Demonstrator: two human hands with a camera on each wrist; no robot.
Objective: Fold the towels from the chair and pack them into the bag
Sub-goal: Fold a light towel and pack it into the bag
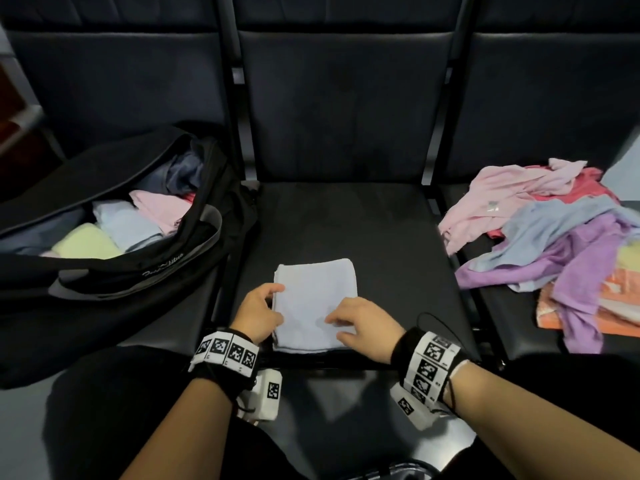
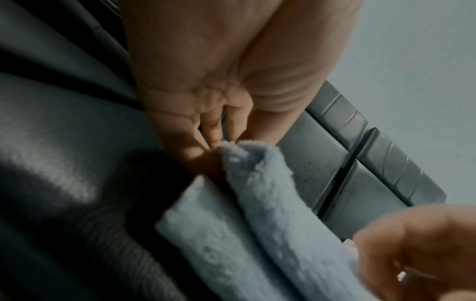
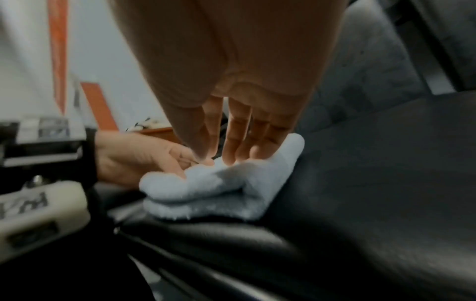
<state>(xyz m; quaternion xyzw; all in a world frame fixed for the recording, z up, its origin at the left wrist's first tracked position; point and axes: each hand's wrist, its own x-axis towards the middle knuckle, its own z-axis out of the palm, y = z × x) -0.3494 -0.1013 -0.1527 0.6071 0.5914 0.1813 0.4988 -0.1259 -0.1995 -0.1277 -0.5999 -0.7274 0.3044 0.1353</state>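
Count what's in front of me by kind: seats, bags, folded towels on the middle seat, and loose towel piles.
Seats: 3
Bag: 1
Folded towel on the middle seat: 1
Loose towel pile: 1
Total: 6

Pale blue towel [image 1: 313, 303] — black bag [image 1: 145, 268], black seat [image 1: 381, 230]

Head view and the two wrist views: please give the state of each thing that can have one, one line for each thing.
light blue towel: folded, flat on the middle seat
left hand: pinches the towel's left edge
right hand: fingers straight, pressing on the towel
black bag: open, folded towels inside
towel pile: unfolded, heaped on the right seat
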